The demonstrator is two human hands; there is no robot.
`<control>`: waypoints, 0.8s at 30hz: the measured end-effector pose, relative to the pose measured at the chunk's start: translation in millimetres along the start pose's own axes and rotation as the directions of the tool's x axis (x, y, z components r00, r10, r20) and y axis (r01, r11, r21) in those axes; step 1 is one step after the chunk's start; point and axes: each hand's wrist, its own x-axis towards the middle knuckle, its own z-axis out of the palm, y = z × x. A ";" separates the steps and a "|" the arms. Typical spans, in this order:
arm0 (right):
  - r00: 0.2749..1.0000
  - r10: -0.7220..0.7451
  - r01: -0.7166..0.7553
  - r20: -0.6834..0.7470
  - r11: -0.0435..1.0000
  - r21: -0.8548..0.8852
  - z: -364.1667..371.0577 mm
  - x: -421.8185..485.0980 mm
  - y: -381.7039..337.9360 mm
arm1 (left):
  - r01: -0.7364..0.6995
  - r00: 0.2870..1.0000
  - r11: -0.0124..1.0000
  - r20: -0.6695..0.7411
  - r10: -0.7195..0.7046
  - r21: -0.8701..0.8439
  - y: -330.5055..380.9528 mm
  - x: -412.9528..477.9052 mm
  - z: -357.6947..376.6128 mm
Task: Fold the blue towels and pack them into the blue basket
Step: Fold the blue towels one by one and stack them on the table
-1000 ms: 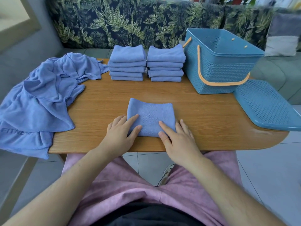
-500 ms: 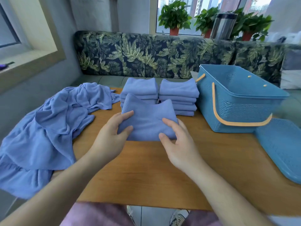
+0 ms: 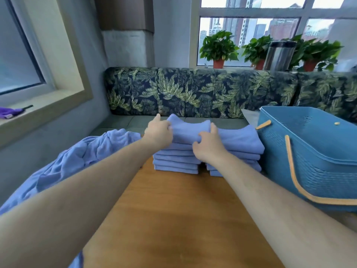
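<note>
A folded blue towel point(image 3: 188, 130) lies on top of the left stack of folded towels point(image 3: 175, 163) at the far side of the wooden table point(image 3: 173, 219). My left hand point(image 3: 157, 132) grips its left edge and my right hand point(image 3: 209, 144) grips its right edge, thumbs on top. A second stack of folded towels point(image 3: 243, 144) stands right beside it, partly hidden by my right arm. The blue basket point(image 3: 318, 155) with an orange handle stands open at the right. A heap of unfolded blue towels point(image 3: 81, 157) lies at the left.
A leaf-patterned sofa back point(image 3: 202, 91) runs behind the table. Potted plants point(image 3: 219, 47) and a metal canister point(image 3: 279, 55) stand on the window sill. A purple object point(image 3: 9, 112) lies on the left sill.
Both hands lifted the folded towel from the table's near edge and carried it forward onto the left stack. My view tilted up, so the basket lid is out of sight.
</note>
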 end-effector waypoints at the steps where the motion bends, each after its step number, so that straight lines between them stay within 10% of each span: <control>1: 1.000 0.000 -0.003 -0.030 0.994 -0.106 7.9 -1.5 2.0 | -0.036 0.999 0.995 -0.002 0.036 0.088 -0.9 -2.5 11.2; 6: 0.919 -0.375 0.303 -0.125 0.871 -0.386 31.4 -1.2 10.4 | -0.207 0.977 0.969 -0.021 0.212 0.138 -19.0 -27.4 47.6; 13: 0.957 -0.275 0.281 0.090 0.810 -0.514 30.3 3.2 10.3 | -0.185 0.983 0.968 0.052 0.179 0.169 -20.3 -33.3 50.5; 19: 0.771 -0.609 0.547 -0.187 0.783 -0.295 27.8 -28.9 -15.4 | -0.330 0.931 0.942 -0.142 0.335 0.058 -26.0 -67.6 17.4; 24: 0.754 -0.627 0.615 -0.195 0.778 -0.127 51.7 -50.9 -65.1 | -0.275 0.932 0.961 -0.250 0.262 -0.019 -51.0 -107.2 -19.4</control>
